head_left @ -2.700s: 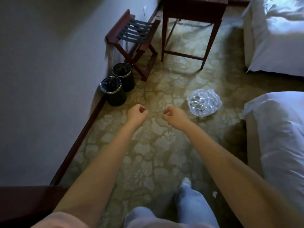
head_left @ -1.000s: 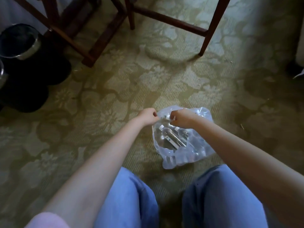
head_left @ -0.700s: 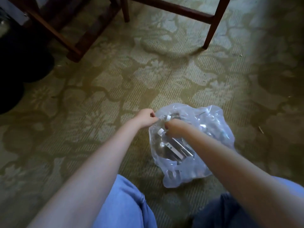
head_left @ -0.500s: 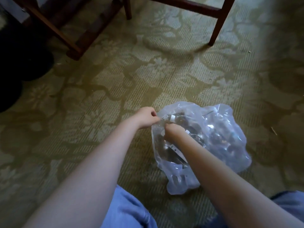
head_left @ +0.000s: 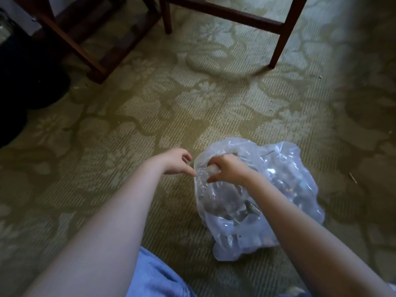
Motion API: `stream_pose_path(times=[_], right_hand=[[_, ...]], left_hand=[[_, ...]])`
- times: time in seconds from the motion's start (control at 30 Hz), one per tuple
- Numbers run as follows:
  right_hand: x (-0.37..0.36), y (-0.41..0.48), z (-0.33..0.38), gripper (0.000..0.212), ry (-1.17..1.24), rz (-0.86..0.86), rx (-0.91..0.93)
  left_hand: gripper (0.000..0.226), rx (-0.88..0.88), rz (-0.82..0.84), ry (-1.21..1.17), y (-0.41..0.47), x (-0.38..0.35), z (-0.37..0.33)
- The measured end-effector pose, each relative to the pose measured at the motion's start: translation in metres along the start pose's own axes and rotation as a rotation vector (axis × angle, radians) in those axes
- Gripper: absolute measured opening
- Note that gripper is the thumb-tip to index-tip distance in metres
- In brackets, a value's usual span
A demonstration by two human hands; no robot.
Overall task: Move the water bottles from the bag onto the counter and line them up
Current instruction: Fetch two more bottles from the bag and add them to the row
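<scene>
Clear crinkled plastic bag [head_left: 285, 179] on carpet [head_left: 150, 103]; left grip [head_left: 175, 161] pinches its rim, right grip [head_left: 228, 169] clasps white-capped bottle [head_left: 211, 169].

Dim, soft light from the upper right; dark vignetted corners, slight motion blur, wide-angle bending.

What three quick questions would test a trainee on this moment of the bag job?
1. True or false: the plastic bag is empty.
2. The right hand grips: A) a water bottle at the bag's mouth; B) the bag's bottom corner; C) nothing.
3. Which hand is at the bag's left edge, outside it?
Key: 1 false; 2 A; 3 the left hand.
</scene>
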State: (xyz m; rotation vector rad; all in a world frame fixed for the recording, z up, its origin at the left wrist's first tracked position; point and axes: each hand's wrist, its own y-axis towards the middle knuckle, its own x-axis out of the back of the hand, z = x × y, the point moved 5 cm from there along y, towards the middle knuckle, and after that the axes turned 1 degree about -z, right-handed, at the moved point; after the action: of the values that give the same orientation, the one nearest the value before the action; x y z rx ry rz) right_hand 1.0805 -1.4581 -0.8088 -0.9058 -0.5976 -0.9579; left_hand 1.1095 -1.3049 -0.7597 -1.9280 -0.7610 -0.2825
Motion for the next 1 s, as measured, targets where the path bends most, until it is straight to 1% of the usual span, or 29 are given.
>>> stream_pose_path(times=[0.07,0.13,0.17,0.2,0.23,0.27,0.33,0.4,0.43,0.47,0.53,0.57,0.6,0.67,0.7,0.73,0.8,0.87,0.9,0.93,0.97,1.0], right_hand=[[0.032,-0.011,0.005,0.045,0.104,-0.12,0.033],[0.068,-0.021,0.012,0.044,0.285,-0.252,0.046],[0.085,-0.025,0.018,0.043,0.409,-0.334,0.054],[0.102,-0.03,0.024,0.039,0.54,-0.423,0.067],[0.117,-0.034,0.031,0.034,0.662,-0.507,0.08],[0.13,-0.037,0.038,0.029,0.771,-0.589,0.093],[0.149,-0.043,0.053,0.025,0.954,-0.731,0.101],[0.153,-0.046,0.067,0.025,1.155,-0.819,0.094],[0.15,-0.046,0.073,0.025,1.234,-0.844,0.085],[0.144,-0.044,0.077,0.024,1.262,-0.872,0.067],[0.135,-0.038,0.081,0.019,1.19,-0.871,0.024],[0.131,-0.032,0.076,0.016,1.169,-0.806,0.026],[0.129,-0.026,0.068,0.014,1.201,-0.693,0.025],[0.122,-0.018,0.043,0.023,1.337,-0.373,0.011],[0.114,-0.017,0.028,0.026,1.31,-0.224,-0.013],[0.105,-0.017,0.014,0.027,1.184,-0.096,-0.056],[0.076,-0.018,-0.006,0.027,0.79,0.169,-0.17],[0.041,-0.016,-0.016,0.033,0.322,0.364,-0.28],[0.025,-0.012,-0.021,0.036,0.106,0.379,-0.311],[0.013,-0.006,-0.026,0.035,-0.077,0.313,-0.342],[0.002,-0.003,-0.033,0.031,-0.166,0.212,-0.376],[-0.01,-0.003,-0.042,0.032,-0.184,0.123,-0.434]], left_hand=[[0.09,-0.024,0.072,-0.025,-0.001,0.004,-0.003],[0.114,-0.07,0.101,-0.081,-0.003,0.009,-0.011],[0.121,-0.105,0.112,-0.112,-0.006,0.009,-0.018],[0.123,-0.151,0.121,-0.147,-0.009,0.008,-0.026],[0.117,-0.22,0.117,-0.191,-0.012,0.007,-0.036],[0.104,-0.311,0.078,-0.242,-0.015,0.007,-0.047],[0.075,-0.445,-0.114,-0.381,-0.023,0.019,-0.061],[0.059,-0.467,-0.293,-0.512,-0.031,0.032,-0.061],[0.053,-0.458,-0.343,-0.536,-0.034,0.036,-0.058],[0.049,-0.437,-0.368,-0.531,-0.035,0.037,-0.054],[0.047,-0.386,-0.403,-0.499,-0.036,0.036,-0.047],[0.05,-0.374,-0.434,-0.468,-0.035,0.036,-0.043],[0.053,-0.365,-0.47,-0.414,-0.035,0.037,-0.041],[0.051,-0.332,-0.522,-0.295,-0.034,0.041,-0.034],[0.049,-0.314,-0.529,-0.272,-0.033,0.043,-0.03],[0.048,-0.299,-0.527,-0.273,-0.033,0.043,-0.027],[0.05,-0.275,-0.527,-0.274,-0.031,0.043,-0.022],[0.053,-0.258,-0.53,-0.255,-0.028,0.044,-0.019],[0.053,-0.251,-0.527,-0.246,-0.025,0.044,-0.018],[0.052,-0.246,-0.52,-0.236,-0.023,0.043,-0.017],[0.051,-0.241,-0.515,-0.221,-0.022,0.043,-0.018],[0.05,-0.239,-0.516,-0.202,-0.022,0.042,-0.018]])
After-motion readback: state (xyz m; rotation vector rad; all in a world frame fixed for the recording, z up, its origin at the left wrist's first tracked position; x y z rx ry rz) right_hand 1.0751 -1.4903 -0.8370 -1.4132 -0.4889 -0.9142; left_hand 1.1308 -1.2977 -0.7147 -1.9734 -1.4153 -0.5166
